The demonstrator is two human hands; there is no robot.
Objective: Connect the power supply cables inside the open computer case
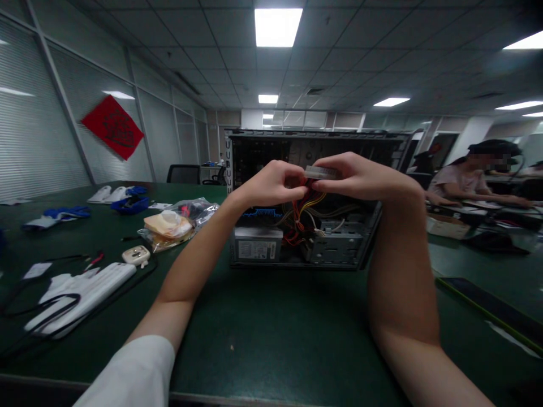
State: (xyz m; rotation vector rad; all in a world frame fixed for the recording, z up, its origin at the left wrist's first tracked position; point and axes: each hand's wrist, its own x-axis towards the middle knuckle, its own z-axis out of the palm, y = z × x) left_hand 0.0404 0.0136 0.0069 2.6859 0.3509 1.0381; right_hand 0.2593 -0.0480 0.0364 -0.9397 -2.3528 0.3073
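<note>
An open computer case stands on the green table in front of me, its inside facing me. Both hands are raised before it. Thumb and fingers of my right hand pinch a pale multi-pin power connector. My left hand is closed beside the connector's left end, at the wires just under it; what its fingertips grip is partly hidden. Red, yellow and black cables run down from the connector into the case. Below lie the power supply at lower left and a metal drive cage at lower right.
On the left of the green table lie a white power strip with black cords, a small cream case, a plastic bag and blue-white gloves. A dark flat bar lies at right. Another person sits beyond.
</note>
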